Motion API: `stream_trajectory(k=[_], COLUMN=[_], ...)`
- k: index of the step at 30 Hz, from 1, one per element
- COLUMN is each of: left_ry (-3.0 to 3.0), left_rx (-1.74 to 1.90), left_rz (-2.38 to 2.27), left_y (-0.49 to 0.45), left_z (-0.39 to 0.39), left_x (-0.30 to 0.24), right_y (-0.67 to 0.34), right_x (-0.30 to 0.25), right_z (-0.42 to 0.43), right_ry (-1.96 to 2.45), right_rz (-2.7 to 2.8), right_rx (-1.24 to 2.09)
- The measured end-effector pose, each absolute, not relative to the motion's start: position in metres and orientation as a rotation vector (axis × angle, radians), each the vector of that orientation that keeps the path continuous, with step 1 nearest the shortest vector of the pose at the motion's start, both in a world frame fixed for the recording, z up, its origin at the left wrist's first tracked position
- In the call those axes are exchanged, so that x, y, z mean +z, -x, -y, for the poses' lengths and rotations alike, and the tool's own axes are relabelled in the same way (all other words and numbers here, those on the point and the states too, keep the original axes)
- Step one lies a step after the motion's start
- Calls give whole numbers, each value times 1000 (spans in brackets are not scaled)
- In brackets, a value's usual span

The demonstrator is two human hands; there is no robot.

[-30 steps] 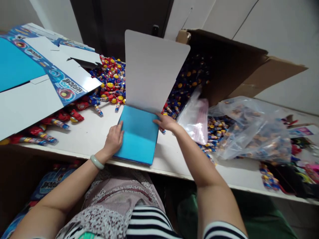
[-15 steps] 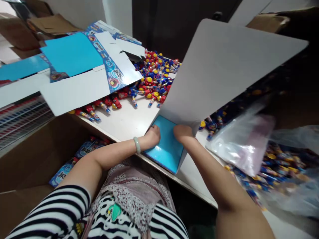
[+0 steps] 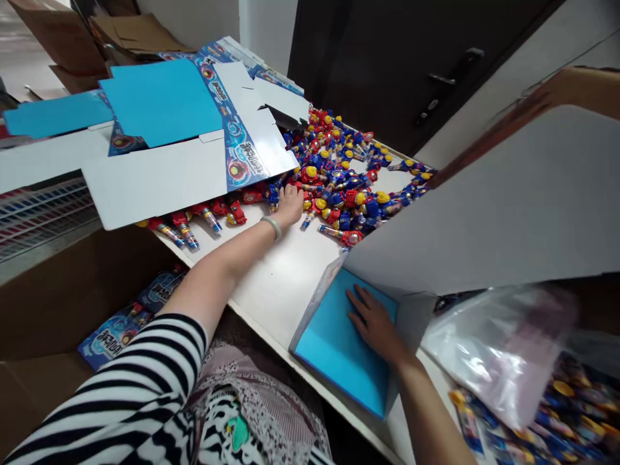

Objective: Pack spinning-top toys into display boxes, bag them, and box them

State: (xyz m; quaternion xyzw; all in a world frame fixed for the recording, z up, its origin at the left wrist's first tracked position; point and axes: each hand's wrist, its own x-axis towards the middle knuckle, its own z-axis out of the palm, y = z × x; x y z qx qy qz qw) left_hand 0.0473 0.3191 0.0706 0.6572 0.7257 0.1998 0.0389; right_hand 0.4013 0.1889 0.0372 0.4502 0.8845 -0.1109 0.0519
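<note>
Half a second ago both hands were at the blue-lined carton [image 3: 334, 342]; now the left hand [image 3: 289, 205] has gone to the near edge of the red and blue watch-shaped toys [image 3: 334, 177], and whether its fingers grip one I cannot tell. The right hand [image 3: 376, 323] rests with fingers spread on the carton's blue base. The carton sits at the white table's [image 3: 283, 278] front edge, long axis running front to back, its tall white flap [image 3: 494, 206] rising from the far end.
</note>
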Motion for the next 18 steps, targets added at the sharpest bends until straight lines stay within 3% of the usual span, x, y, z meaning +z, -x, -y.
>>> stream_trajectory(k=[4, 9, 18], left_ry=[-1827, -1845, -1906], left_rx=[447, 351, 348], left_rz=[-2336, -2248, -2162], left_y=[-66, -88, -69], left_z=[-359, -340, -303], left_x=[41, 17, 26], right_y=[-391, -380, -332], right_x=[36, 46, 95], right_z=[-182, -181, -187], right_ry=[-1406, -1411, -1344], right_rz=[-2671, -2630, -2796], right_rx=[-343, -441, -739])
